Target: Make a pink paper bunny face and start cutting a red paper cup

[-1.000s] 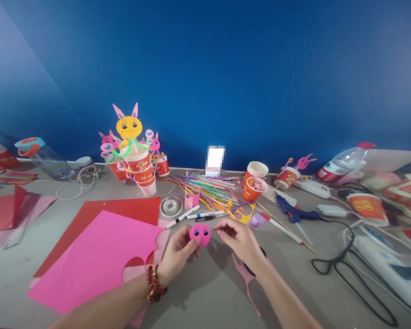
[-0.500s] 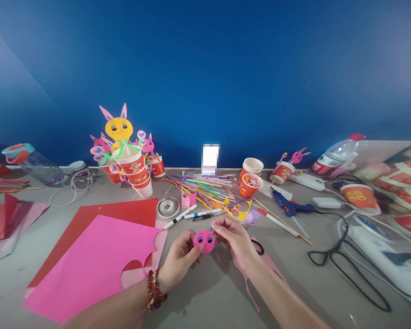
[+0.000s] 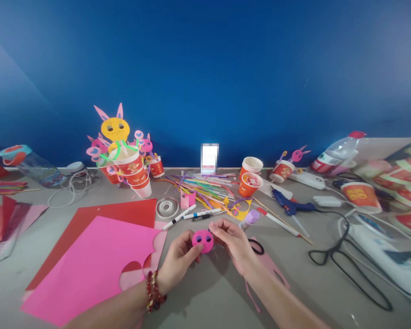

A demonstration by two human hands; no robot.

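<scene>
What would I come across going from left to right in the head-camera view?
Clear bottle with blue-and-orange lid, round yellow rabbit face with pink ears, left hand, round pink cutout face with purplish eyes, right hand, blue glue gun, clear plastic bottle with red cap.

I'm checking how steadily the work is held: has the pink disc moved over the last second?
Yes: measured against the tape roll, the pink disc in the left hand has shifted slightly right and toward the person.

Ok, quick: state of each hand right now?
Left hand: closed, holding the round pink paper face.
Right hand: pinched closed by the face's edge; can't tell whether it's holding anything.
</scene>
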